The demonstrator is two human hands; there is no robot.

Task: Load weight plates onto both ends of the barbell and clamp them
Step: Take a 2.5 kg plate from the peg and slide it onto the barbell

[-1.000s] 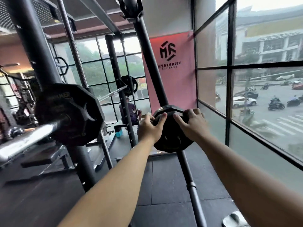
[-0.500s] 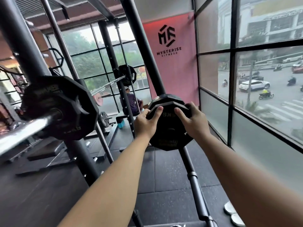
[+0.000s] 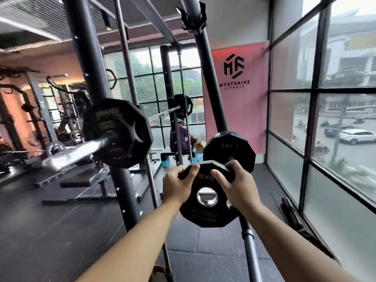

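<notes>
Head view: a small black many-sided weight plate with a steel hub [image 3: 207, 198] is gripped at its upper rim by the left hand [image 3: 177, 186] and the right hand [image 3: 235, 184], just in front of a matching black plate [image 3: 230, 148] and to the right of the chrome barbell [image 3: 81, 149].

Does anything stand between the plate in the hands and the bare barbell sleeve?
Nothing visible does. Left hand and right hand grip the small plate; the barbell sleeve is bare outboard of the loaded plate, with the rack upright behind it.
</notes>
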